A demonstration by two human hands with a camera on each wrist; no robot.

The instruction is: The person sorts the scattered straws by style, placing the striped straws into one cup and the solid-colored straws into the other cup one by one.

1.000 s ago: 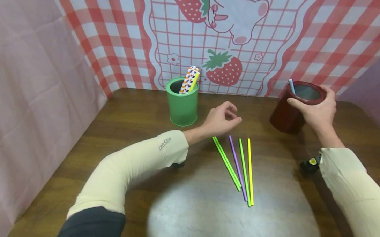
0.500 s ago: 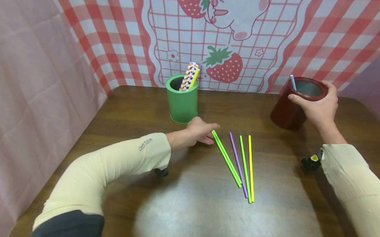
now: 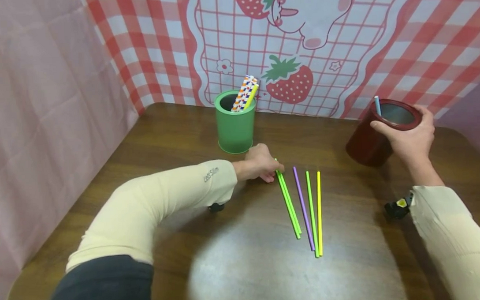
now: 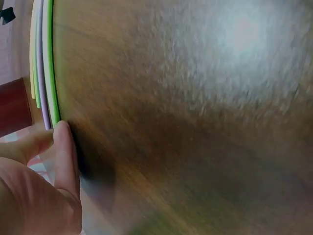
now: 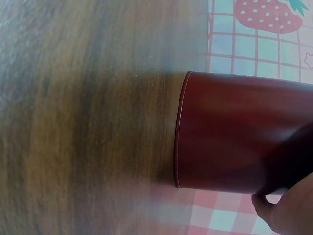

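Note:
My left hand (image 3: 262,162) pinches the far ends of two green straws (image 3: 290,205) lying side by side on the table. In the left wrist view, the thumb and a finger (image 4: 64,152) meet at the end of a green straw (image 4: 50,63). Just right of them lie a purple straw (image 3: 304,209), another green straw (image 3: 310,205) and a yellow straw (image 3: 320,213). At the right, my right hand (image 3: 412,139) grips the rim of a dark red canister (image 3: 368,139). One light blue straw (image 3: 377,105) stands in it. The canister's lower side (image 5: 230,132) fills much of the right wrist view.
A green canister (image 3: 235,132) stands at the back, left of centre, holding patterned straws (image 3: 243,92) and a yellow straw (image 3: 252,95). Behind the wooden table (image 3: 144,140) hangs a red checked cloth (image 3: 160,38); a pale pink curtain (image 3: 44,108) hangs on the left.
My left hand has come back leftward and down to the green pair and taken hold of their far ends. Their near ends have swung slightly left. My right hand keeps its grip on the red canister.

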